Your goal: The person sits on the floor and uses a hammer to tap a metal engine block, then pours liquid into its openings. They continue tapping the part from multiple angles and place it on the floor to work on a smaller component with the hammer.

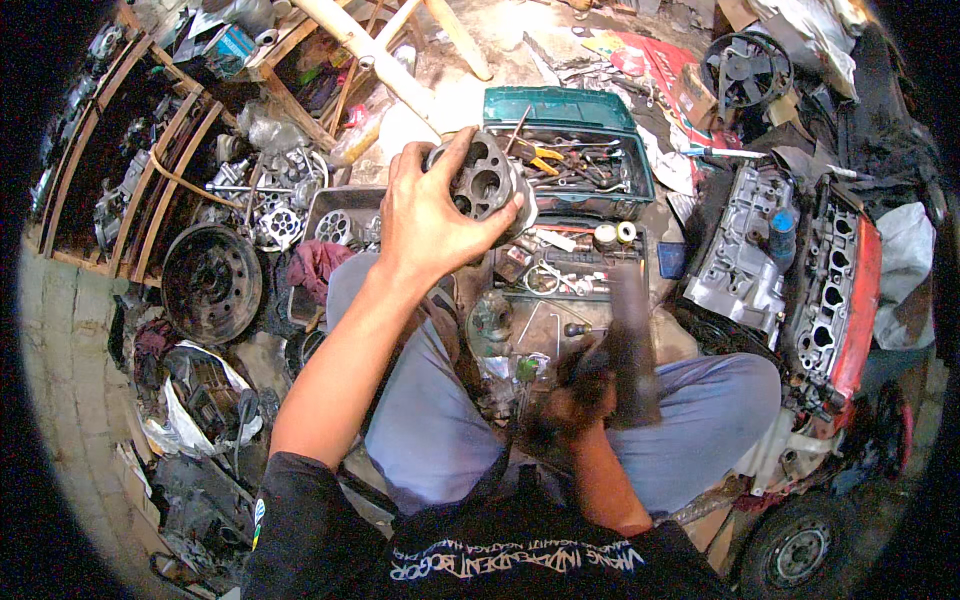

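Note:
Raised in front of me, my left hand [425, 205] grips a round grey metal cylinder block [487, 185] by its rim, thumb and fingers spread around it. Several round holes ring a central bore in its face. Lower and to the right, my right hand [578, 405] is smeared by motion. It is closed around a dark tool that looks like a hammer [632, 350], its long dark head blurred beside my right knee. The block and the hammer are well apart.
Ahead lies an open green toolbox [560, 108] full of hand tools, with a parts tray [570, 295] nearer me. Cylinder heads [740, 255] stand at the right, by a blue can [782, 238]. A wheel rim [212, 282] and wooden shelving [165, 180] are at left; a tyre [800, 550] lies lower right.

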Demonstrator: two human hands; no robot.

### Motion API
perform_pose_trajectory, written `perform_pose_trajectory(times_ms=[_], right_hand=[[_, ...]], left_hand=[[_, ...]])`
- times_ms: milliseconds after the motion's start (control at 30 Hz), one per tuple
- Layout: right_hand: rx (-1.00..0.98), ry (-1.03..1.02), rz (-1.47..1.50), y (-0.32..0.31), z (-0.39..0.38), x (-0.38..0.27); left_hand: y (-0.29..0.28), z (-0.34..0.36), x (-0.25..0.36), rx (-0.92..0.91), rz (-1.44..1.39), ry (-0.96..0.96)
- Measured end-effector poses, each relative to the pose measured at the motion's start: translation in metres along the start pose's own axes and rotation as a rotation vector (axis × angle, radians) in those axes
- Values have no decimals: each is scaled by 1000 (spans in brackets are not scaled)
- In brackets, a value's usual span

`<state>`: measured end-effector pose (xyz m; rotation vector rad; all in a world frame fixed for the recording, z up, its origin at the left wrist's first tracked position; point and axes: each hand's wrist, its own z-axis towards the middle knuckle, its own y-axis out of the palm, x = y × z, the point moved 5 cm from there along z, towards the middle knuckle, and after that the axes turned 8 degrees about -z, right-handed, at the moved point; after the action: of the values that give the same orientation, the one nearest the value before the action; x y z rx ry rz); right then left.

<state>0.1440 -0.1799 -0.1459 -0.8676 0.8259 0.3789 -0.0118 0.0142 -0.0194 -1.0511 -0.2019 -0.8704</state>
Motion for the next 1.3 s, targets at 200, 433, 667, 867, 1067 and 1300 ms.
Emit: perform_pose_trajectory(times_ms=[200,433,667,867,1067,1300], right_hand=[[-128,225,-131,35,-3,42],[-4,-122,-112,10,-17,7],[-325,244,-86,36,-6,32],[24,-250,-154,12,-16,11],[-298,303,-153,45,-1,35],[-49,-55,141,13,8,3]], left_hand=[[0,-5,-18,11,98,-5],[-5,-4,-2,-21,44,-43],[-8,0,-13,-31,-91,-192],[-6,6,-2,18,27,-77],[-4,-6,-3,-1,169,-44],[-6,0,-9,-23,113,-89]])
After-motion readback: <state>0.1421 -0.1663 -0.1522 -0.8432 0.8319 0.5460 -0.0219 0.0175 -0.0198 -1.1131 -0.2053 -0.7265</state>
